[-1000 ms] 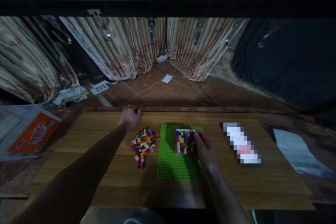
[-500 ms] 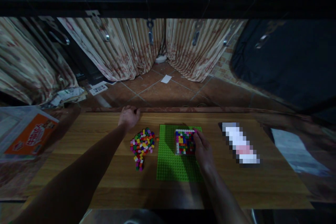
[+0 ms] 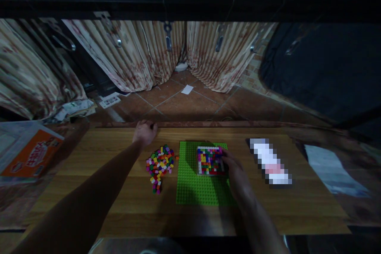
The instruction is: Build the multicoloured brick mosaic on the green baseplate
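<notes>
A square build of multicoloured toy bricks [image 3: 208,162] with a partly white border sits on the green baseplate [image 3: 190,192]. My right hand [image 3: 236,170] is at the right side of this build, its fingertips pinched together by the upper right corner. Whatever lies between those fingertips is too small and dark to make out. By the table's far edge, my left hand [image 3: 145,131] rests with curled fingers; its palm is hidden. Just below it spreads a pile of loose coloured bricks [image 3: 160,162], left of the baseplate. One orange brick [image 3: 176,157] lies close to the plate's left edge.
The wooden table [image 3: 125,202] holds a blurred-out phone-like object [image 3: 269,162] on the right. Beyond the table's right end is a pale sheet [image 3: 333,170]. A clear box with an orange label [image 3: 34,152] stands at left. Striped curtains [image 3: 139,55] hang behind.
My right hand has shifted slightly right and turned, uncovering more of the brick build's right side. My left hand stays put. The whole view has slid a little to the left.
</notes>
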Action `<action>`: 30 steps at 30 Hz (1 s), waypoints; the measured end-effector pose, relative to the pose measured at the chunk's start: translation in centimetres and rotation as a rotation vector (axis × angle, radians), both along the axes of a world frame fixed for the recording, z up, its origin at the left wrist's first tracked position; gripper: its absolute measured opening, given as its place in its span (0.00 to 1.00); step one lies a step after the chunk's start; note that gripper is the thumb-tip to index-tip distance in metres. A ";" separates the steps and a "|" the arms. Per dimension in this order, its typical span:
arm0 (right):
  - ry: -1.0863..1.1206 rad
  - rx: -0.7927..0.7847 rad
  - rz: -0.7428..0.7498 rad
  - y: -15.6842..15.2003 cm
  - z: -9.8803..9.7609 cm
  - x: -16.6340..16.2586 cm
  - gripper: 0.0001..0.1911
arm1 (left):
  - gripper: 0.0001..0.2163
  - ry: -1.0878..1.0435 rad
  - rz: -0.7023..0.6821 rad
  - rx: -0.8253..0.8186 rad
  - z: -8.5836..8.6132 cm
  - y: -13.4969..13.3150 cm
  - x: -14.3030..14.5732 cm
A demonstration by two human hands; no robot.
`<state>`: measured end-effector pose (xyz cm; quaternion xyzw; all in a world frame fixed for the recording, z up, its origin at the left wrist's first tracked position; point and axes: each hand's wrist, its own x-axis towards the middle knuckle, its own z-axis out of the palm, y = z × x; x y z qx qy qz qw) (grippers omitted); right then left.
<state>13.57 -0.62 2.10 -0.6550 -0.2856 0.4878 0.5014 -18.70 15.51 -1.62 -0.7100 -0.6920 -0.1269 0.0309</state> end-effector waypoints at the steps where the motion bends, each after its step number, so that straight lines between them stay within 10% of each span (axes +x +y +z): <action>1: 0.001 -0.002 0.003 0.0 0.0 0.0 0.24 | 0.19 -0.006 0.006 0.003 0.0 0.0 0.0; 30: -0.043 -0.003 0.051 -0.1 0.7 -0.1 0.26 | 0.20 -0.034 0.027 -0.019 0.4 -0.3 0.3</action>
